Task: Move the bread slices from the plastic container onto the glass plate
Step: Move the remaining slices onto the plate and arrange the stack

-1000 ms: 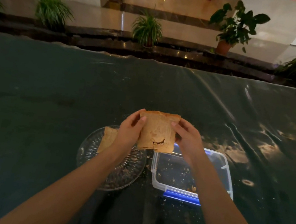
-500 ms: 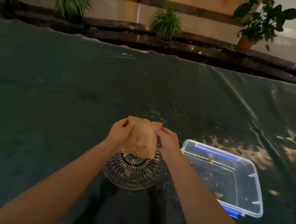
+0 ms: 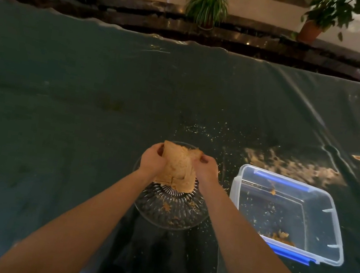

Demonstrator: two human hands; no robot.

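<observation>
A tan bread slice (image 3: 177, 171) hangs over the far half of the ribbed glass plate (image 3: 169, 214), bent and tilted. My left hand (image 3: 152, 160) grips its left edge and my right hand (image 3: 207, 168) pinches its right top corner. Whether the slice touches the plate I cannot tell. Any other slice on the plate is hidden behind it. The clear plastic container (image 3: 333, 231) with blue clips lies to the right of the plate and holds only crumbs and a small bread scrap (image 3: 282, 235).
A dark glossy sheet (image 3: 60, 118) covers the table, strewn with crumbs (image 3: 207, 132) beyond the plate. Potted plants (image 3: 207, 2) stand along a ledge past the table's far edge.
Both hands carried the bread slice left from above the container to over the plate and lowered it. The slice now bends more.
</observation>
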